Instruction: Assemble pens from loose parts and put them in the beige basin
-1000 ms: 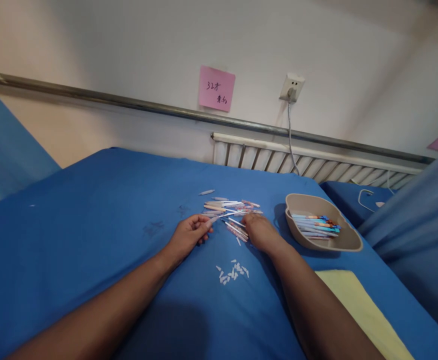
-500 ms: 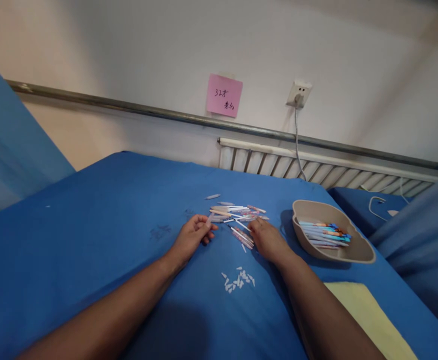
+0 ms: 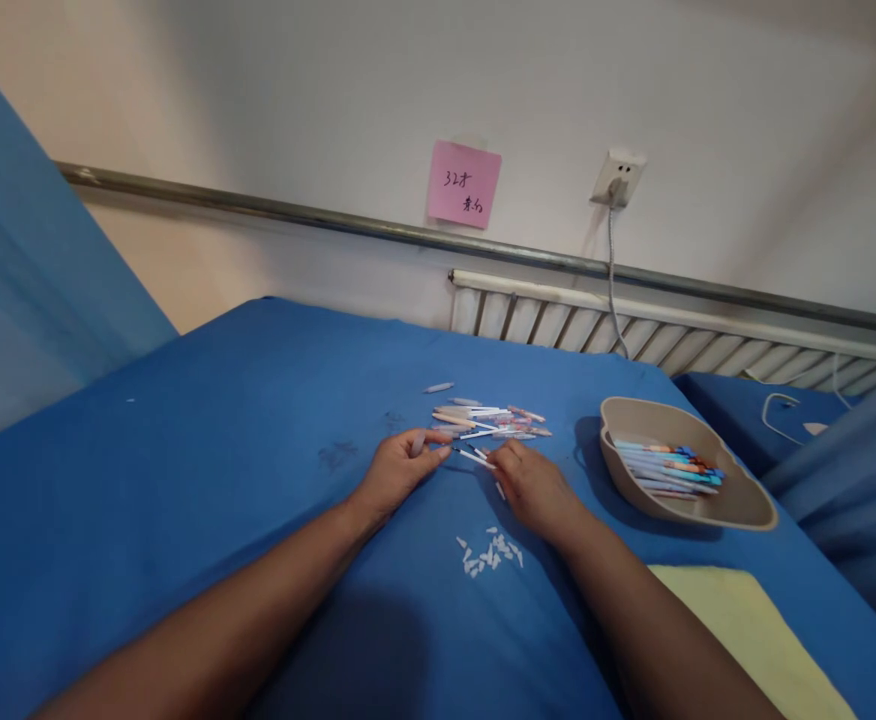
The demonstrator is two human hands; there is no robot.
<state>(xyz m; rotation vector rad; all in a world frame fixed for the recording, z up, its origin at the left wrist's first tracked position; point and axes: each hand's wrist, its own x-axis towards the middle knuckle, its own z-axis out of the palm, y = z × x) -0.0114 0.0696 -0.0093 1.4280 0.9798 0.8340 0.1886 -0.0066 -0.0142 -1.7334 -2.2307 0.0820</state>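
Note:
My left hand (image 3: 397,472) is closed round a pale pinkish pen barrel (image 3: 418,443), its thumb and fingers pinched toward the right. Between both hands lies a thin white pen refill (image 3: 475,458) with a dark tip at my left fingertips. My right hand (image 3: 534,487) grips its far end, fingers bent and partly hidden. Just beyond the hands is a loose pile of pen barrels and white refills (image 3: 487,415). A small white piece (image 3: 500,491) shows beside my right fingers. Nearer me, several small white cone-shaped pen tips (image 3: 492,553) are scattered on the blue cloth.
A beige tray (image 3: 738,500) holding several assembled-looking pens (image 3: 667,468) stands at the right. A yellow cloth or sheet (image 3: 745,625) lies nearer on that side. One pen barrel (image 3: 438,387) rests behind the pile. A radiator (image 3: 558,318) and wall bound the far edge.
My hands have come closer together, with the refill now stretched between them. The patterned barrels beside my right hand are no longer visible there. The view has shifted slightly.

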